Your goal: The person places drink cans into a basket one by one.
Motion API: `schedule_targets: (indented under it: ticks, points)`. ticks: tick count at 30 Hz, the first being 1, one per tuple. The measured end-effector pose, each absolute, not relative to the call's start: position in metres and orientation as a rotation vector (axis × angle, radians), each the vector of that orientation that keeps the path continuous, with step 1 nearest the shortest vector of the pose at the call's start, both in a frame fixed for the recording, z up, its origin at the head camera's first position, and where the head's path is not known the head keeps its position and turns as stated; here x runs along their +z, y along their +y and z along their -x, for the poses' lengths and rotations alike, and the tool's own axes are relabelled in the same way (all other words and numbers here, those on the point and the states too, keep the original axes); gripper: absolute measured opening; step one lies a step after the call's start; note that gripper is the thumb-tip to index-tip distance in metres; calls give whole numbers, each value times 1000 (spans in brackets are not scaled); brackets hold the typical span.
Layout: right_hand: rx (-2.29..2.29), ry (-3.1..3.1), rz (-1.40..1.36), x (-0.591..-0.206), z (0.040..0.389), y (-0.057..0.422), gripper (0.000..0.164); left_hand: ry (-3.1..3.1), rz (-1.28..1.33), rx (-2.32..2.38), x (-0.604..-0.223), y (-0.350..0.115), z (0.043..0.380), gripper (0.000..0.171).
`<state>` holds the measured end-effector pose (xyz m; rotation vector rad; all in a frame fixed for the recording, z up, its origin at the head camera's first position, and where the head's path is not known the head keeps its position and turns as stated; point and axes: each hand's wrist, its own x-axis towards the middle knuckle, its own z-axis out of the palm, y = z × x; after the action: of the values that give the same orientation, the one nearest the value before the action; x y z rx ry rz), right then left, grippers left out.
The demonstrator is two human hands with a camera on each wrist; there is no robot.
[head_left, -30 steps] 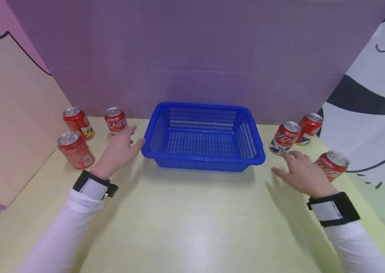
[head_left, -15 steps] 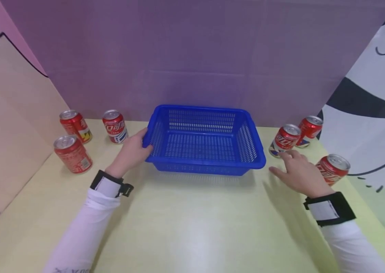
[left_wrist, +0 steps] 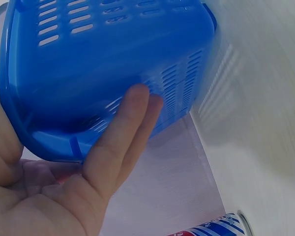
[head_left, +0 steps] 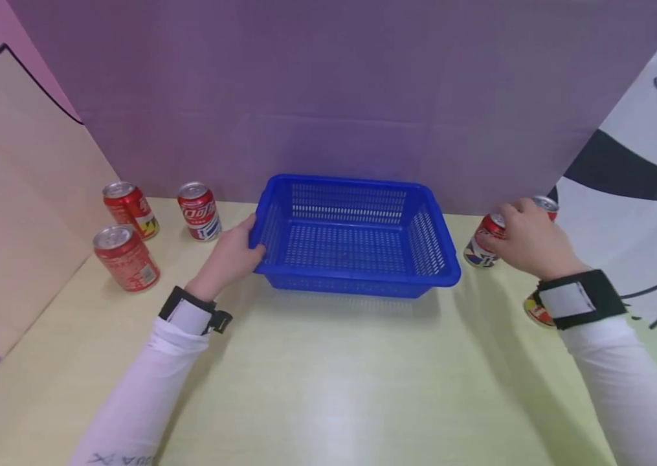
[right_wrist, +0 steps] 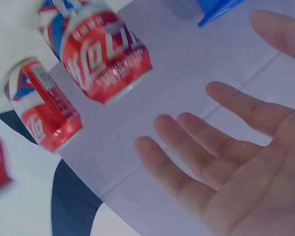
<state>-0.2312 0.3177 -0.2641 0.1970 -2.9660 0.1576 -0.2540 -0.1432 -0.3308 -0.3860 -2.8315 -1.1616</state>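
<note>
My left hand grips the left rim of a blue plastic basket, its thumb at the rim. In the left wrist view two fingers lie extended along the basket's outer wall. On the right, my right hand is beside and partly over an upright red cola can. The right wrist view shows its fingers spread, with a gap between them and that can. A second cola can stands behind the hand, mostly hidden. Part of a third can shows under the wrist.
On the left stand three more red cans: one at the back, one nearer the front, and one close to the basket. A purple wall rises behind the basket, and a panda-print panel borders the right side.
My left hand has moved right, from beside the left can onto the basket's rim. My right hand has risen and moved away from me, up alongside the nearest can.
</note>
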Motion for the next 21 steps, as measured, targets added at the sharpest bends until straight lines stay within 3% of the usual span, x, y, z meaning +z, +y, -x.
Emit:
schedule_targets:
  ticks: [14,21]
  points:
    - [127,-3223,80,-272,289,335,63,-2846,355,-1180,-330,-141,255,66]
    - [238,-3211,28,-282,303,343,63,-2848,329,-1190,-332,-140,255,67]
